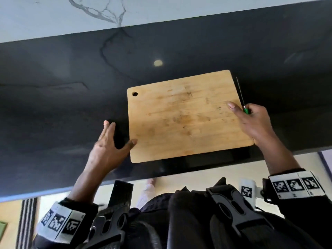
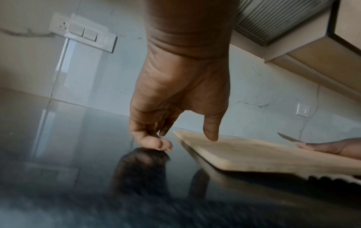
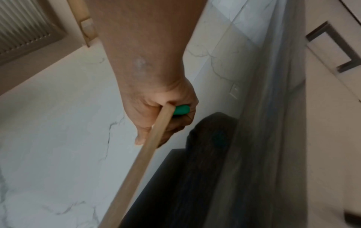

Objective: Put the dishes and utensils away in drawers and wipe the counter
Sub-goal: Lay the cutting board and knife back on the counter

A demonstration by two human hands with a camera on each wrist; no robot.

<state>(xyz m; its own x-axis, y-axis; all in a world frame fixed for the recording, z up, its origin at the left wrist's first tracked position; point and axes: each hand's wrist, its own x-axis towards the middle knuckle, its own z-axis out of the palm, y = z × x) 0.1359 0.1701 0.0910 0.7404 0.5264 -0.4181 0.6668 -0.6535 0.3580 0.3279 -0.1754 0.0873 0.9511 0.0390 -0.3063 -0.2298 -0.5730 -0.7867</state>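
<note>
A wooden cutting board (image 1: 185, 114) with a hole in its far left corner lies over the black glossy counter (image 1: 53, 105). Its near right part is raised, with a shadow under it. My right hand (image 1: 241, 109) grips the board's right edge, thumb on top. The same hand holds a green-handled knife (image 1: 245, 110) against that edge, blade pointing away. In the right wrist view the board's edge (image 3: 154, 138) and the green handle (image 3: 181, 109) sit in the curled fingers. My left hand (image 1: 121, 133) is spread beside the board's left edge, thumb tip on the wood and fingertips on the counter.
A white marbled backsplash (image 1: 161, 11) runs behind the counter, with a switch plate (image 2: 84, 32) on it. The counter's front edge (image 1: 179, 175) is close to my body. A striped rug (image 1: 27, 221) lies on the floor at left. A cabinet handle (image 3: 336, 46) shows at right.
</note>
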